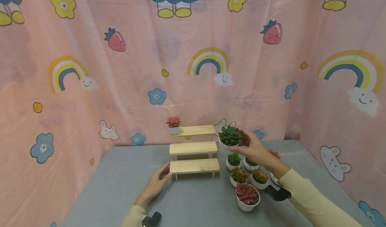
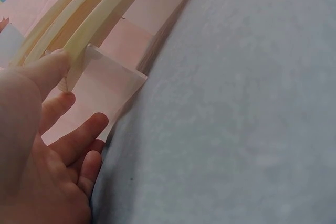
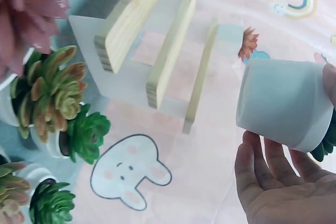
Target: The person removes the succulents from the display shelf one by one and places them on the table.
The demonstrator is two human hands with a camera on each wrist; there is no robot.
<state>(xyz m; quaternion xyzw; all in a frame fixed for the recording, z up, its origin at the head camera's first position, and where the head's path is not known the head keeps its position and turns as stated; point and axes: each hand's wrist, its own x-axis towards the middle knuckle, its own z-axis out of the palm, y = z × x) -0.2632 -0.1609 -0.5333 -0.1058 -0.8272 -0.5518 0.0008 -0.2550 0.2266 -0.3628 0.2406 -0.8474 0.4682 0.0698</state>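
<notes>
A three-step display stand (image 1: 194,166) with pale wooden boards and clear side panels stands on the table. My left hand (image 1: 158,181) pinches the left end of its lowest board, the thumb (image 2: 50,72) on the board's edge and the other fingers beside the clear panel (image 2: 113,77). My right hand (image 1: 251,148) holds a green potted succulent (image 1: 230,136) in the air by its white pot (image 3: 283,106), right of the top board. A pink potted succulent (image 1: 174,125) sits at the left end of the top board.
Several potted succulents, among them a pink one (image 1: 247,197), a green one (image 1: 233,161) and an orange-green one (image 1: 260,177), stand on the grey tabletop (image 1: 120,176) right of the stand, below my right forearm. A pink printed curtain (image 1: 135,69) hangs behind.
</notes>
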